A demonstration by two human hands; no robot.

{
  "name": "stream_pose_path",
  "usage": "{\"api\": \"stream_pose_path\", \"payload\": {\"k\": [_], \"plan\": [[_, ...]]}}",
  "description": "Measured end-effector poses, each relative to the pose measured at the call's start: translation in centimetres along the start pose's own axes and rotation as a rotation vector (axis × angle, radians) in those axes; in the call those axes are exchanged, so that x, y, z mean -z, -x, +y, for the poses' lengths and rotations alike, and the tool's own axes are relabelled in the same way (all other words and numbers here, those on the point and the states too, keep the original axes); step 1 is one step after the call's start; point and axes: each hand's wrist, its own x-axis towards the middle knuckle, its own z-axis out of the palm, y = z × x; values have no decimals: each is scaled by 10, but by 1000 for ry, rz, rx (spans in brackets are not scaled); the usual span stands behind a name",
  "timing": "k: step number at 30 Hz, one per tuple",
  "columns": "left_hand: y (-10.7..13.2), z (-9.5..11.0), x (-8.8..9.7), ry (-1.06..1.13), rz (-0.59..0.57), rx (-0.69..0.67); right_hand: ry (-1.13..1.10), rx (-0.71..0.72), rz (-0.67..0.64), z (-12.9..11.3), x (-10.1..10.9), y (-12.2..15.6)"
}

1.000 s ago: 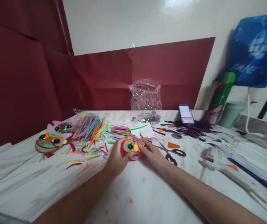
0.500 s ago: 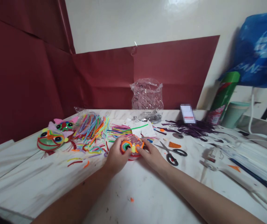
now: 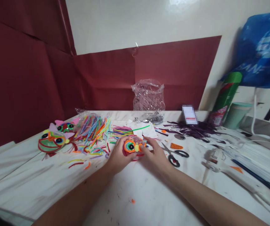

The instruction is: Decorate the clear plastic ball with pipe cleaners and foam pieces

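A small round craft face (image 3: 133,146) with orange-ringed eyes and a yellow nose sits between both of my hands on the white table (image 3: 54,185). My left hand (image 3: 118,157) cups its left side with the fingers curled round it. My right hand (image 3: 155,155) grips its right side, thumb near the nose. Two finished craft faces (image 3: 52,140) with pink ears lie at the far left. A heap of coloured pipe-cleaner pieces (image 3: 93,130) lies just beyond my left hand.
Black-handled scissors (image 3: 174,154) lie right of my right hand, a white glue gun (image 3: 216,163) further right. A clear plastic bag (image 3: 148,95) stands at the back wall. Purple strands (image 3: 196,129), a green can (image 3: 223,97), a teal cup (image 3: 236,114) and a blue bag (image 3: 262,50) are at the right.
Both hands have stayed on the small craft face. It has been tipped and turned slightly between them, and my right hand has closed in more over its right side.
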Motion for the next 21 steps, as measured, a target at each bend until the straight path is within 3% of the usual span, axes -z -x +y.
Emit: {"api": "stream_pose_path", "payload": {"k": [4, 12, 21], "plan": [[0, -3, -1, -7, 44, 3, 98, 226, 67, -8, 2, 4], [-2, -6, 0, 20, 8, 42, 100, 183, 19, -5, -2, 6], [-4, -8, 5, -71, 13, -41, 59, 131, 17, -3, -1, 0]]}}
